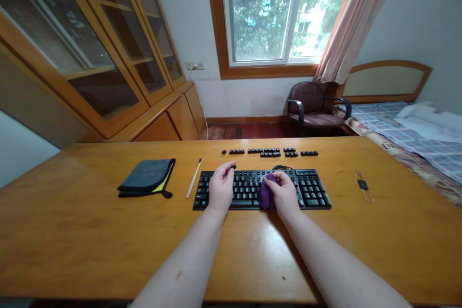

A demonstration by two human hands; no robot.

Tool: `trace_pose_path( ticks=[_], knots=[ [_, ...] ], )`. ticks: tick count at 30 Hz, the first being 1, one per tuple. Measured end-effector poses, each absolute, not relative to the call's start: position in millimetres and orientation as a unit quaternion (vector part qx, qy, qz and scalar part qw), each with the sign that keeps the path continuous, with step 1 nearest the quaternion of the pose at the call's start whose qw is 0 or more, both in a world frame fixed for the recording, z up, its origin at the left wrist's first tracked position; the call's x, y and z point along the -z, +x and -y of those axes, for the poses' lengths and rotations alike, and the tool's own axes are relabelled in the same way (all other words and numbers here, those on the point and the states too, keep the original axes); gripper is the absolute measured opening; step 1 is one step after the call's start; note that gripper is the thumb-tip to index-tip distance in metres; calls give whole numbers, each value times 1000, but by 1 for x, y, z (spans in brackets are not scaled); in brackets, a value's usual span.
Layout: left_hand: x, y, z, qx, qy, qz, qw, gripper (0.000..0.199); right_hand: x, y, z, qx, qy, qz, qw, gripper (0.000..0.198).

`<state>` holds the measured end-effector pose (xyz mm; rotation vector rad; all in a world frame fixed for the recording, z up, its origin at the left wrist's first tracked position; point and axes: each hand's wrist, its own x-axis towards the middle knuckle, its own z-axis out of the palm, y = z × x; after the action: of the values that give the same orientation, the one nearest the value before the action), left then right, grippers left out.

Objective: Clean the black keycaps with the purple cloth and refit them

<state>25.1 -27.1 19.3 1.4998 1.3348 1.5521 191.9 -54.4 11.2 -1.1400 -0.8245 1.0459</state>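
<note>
A black keyboard (pixel 247 191) lies across the middle of the wooden table. Above its left part, my left hand (pixel 221 187) pinches a small black keycap (pixel 234 167) between thumb and fingertips. My right hand (pixel 285 192) grips a bunched purple cloth (pixel 266 195) over the keyboard's centre right. Behind the keyboard, several loose black keycaps (pixel 270 152) stand in short rows. The top row of the keyboard is partly hidden by my hands.
Left of the keyboard lie a white toothbrush (pixel 193 180) and a folded grey cloth (pixel 147 175) with black edging. A keycap puller (pixel 363 185) rests on the table (pixel 108 240) at the right. Beyond stand a chair (pixel 310 101), a bed (pixel 415 125) and a glass-door cabinet (pixel 144 91).
</note>
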Motion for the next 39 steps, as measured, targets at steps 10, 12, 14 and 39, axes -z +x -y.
trace_pose_path(
  ticks=[10,12,14,39],
  knots=[
    [-10,31,22,-600,520,-483,369,27,-10,193,53,-462,-501,363,635,25],
    [-8,32,22,-598,523,-477,376,29,-10,192,53,-461,-500,363,637,25],
    [-6,33,22,-594,531,-476,372,29,-10,192,53,-460,-499,361,639,25],
    [-14,42,36,-485,693,-452,282,28,-6,190,57,-521,-436,446,582,14]
  ],
)
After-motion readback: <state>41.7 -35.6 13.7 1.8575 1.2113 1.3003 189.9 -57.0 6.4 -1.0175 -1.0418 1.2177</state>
